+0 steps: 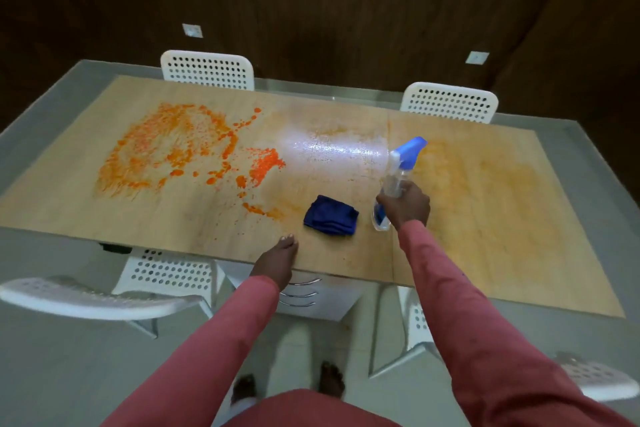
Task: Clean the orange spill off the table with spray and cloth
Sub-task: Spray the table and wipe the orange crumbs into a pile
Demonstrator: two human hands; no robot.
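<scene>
A bright orange spill covers the left part of the light wooden table, with splashes reaching toward the middle. Faint orange smears tint the right part, and a wet glossy patch shines at the centre. A folded dark blue cloth lies near the front edge. My right hand grips a clear spray bottle with a blue and white nozzle, held just right of the cloth. My left hand rests on the table's front edge, fingers straight, a little left of the cloth.
Two white perforated chairs stand behind the table, the second chair at the far right. More white chairs sit on my side, left and right. A white drawer unit is under the table. Dark wood panelling forms the back wall.
</scene>
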